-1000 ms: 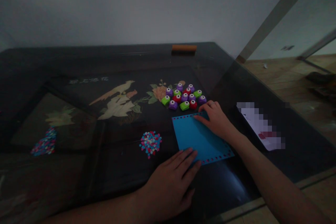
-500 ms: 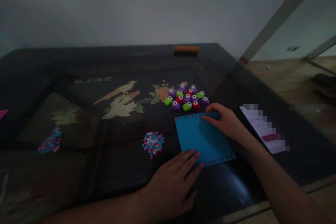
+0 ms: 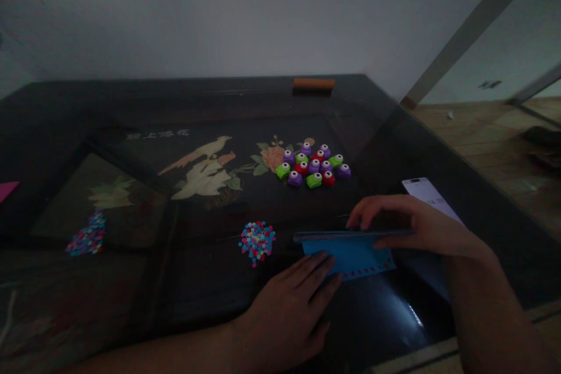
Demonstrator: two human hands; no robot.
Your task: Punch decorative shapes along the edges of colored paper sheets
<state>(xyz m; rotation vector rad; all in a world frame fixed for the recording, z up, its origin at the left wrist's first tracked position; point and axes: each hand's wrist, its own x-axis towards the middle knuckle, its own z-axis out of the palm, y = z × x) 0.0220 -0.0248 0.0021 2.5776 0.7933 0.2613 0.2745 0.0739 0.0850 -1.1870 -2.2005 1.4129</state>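
L hand [image 3: 289, 310] flat, fingers close together, tips pressing near corner of blue sheet [image 3: 355, 254] onto dark table [image 3: 131, 280]. R hand [image 3: 412, 225] pinches sheet's far edge, thumb under, fingers over; edge raised. Paper bits [image 3: 257, 239] just left; small punches [image 3: 313, 166] beyond.

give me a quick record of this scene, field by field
table: dark, glossy
left hand: flat, fingertips on near-left corner of blue sheet
right hand: pinches the sheet's far edge, raised off the table
punches: purple, green and red cluster beyond the sheet
confetti: pile left of the sheet
card: white, behind the right hand
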